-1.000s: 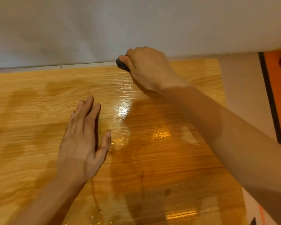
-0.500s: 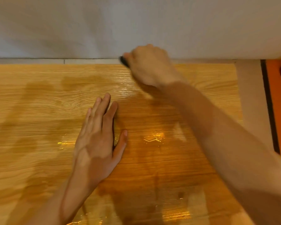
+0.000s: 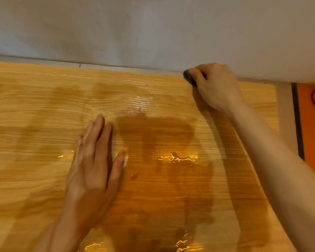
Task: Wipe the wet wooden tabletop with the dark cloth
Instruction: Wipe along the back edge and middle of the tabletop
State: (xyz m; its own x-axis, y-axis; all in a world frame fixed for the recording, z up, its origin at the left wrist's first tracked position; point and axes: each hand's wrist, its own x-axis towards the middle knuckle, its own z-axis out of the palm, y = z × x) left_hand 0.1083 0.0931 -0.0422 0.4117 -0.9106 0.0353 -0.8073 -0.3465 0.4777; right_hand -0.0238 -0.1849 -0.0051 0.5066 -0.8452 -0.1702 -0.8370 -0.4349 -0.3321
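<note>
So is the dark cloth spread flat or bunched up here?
Bunched up. Only a small dark wad of the cloth shows past the curled fingers of the right hand, at the tabletop's far edge.

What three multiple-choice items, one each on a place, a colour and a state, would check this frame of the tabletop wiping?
1. Where is the dark cloth?
A. At the tabletop's far edge by the wall
B. At the near edge
C. Under the left hand

2. What colour is the floor strip to the right of the tabletop?
A. Blue
B. Orange
C. Green

3. How does the left hand lie?
A. Curled into a fist
B. Pinching the cloth
C. Flat, fingers straight, on the wood

Answers: 1 A, the right hand grips it against the wall; 2 B, the strip is bright orange; 3 C, the palm is down and holds nothing.
</note>
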